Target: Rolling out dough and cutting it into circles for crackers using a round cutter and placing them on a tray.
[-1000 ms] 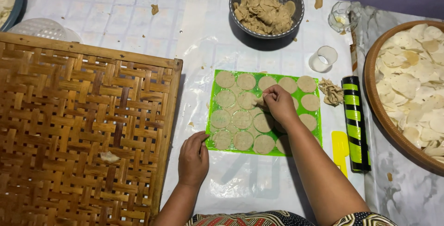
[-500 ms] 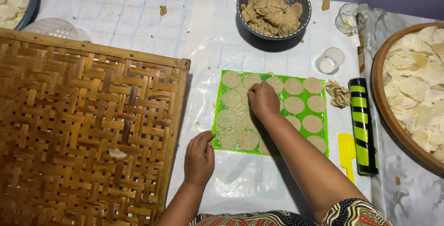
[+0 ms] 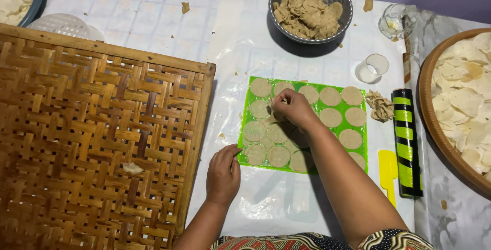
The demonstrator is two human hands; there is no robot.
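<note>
Woven bamboo tray (image 3: 97, 142) left; dough-scrap bowl (image 3: 310, 8) top; striped rolling pin (image 3: 407, 142), yellow scraper (image 3: 388, 171) right.

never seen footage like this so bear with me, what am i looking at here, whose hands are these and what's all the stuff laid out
There is no machine here. A person wears a camera on the head, so the single view looks straight down at their own two bare hands.

The left hand rests at the lower edge of a green mat covered with cut dough rounds. The right hand reaches over the mat, its fingers pinched at the dough near the top; whether they grip a piece cannot be told.

Around them: a woven bamboo tray on the left, a grey bowl of dough scraps at the top, a small clear cup, a green and black striped roller, a yellow scraper, and a round basket of pale rounds on the right.
</note>
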